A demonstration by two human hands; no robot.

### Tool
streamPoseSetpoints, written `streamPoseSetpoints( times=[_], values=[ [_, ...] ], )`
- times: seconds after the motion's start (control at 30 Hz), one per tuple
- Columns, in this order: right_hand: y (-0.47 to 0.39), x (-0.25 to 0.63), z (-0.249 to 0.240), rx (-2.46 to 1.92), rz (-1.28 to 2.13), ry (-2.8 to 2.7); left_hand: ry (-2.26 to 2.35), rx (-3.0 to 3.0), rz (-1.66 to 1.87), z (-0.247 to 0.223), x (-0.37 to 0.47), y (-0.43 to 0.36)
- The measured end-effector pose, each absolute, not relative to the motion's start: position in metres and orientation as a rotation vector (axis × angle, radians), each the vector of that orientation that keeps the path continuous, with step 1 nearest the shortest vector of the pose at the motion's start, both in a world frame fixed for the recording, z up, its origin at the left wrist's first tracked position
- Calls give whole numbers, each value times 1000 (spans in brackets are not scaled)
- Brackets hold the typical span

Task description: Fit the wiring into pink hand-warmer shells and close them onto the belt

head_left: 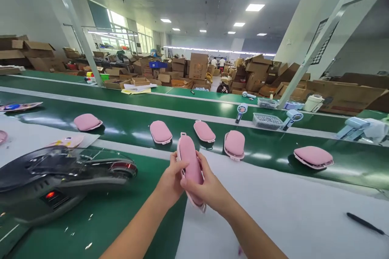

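Note:
A pink oval padded case with a pale rim and small end loops is held up, tilted on its long side, in the middle of the head view. My left hand grips its left edge, thumb across the front. From the other side my right hand closes on it, thumb pressed to the lower face. Fingers behind the case are partly hidden. Beyond my hands, similar pink cases lie on the green belt, among them one at centre left, one just behind and one to the right.
At left stands a dark machine with a lit red switch. White sheeting covers the bench at right, with a black-handled tool on it. Farther back are a clear tub of small parts, light-blue handheld fans and cardboard boxes.

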State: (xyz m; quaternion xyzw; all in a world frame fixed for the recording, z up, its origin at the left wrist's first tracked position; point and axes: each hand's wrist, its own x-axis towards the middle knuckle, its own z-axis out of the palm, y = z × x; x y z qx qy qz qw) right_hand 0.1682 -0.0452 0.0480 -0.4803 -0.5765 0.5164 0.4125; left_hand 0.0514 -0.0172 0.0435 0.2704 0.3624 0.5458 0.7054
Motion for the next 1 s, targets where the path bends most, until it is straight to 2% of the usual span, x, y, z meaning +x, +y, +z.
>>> streamPoseSetpoints(
  times=[0.1, 0.27, 0.53, 0.73, 0.87, 1.0],
  values=[
    [-79, 166, 36, -1192, 1353, -1282, 739, 614, 1101, 31, 35, -44],
    [-115, 160, 12, -927, 1431, -1150, 699, 621, 1032, 11, 19, -70],
    [-143, 171, -26, -1605, 682, -1254, 702, 659, 877, -6, 8, -81],
    [-140, 176, -25, -1662, 48, -1572, 919, 833, 744, 6, 18, -76],
    [-139, 173, -19, -1608, -65, -1572, 1128, 958, 713, 12, 24, -70],
    [-140, 174, -15, -1592, 52, -1482, 926, 742, 784, 4, 27, -61]
  ],
)
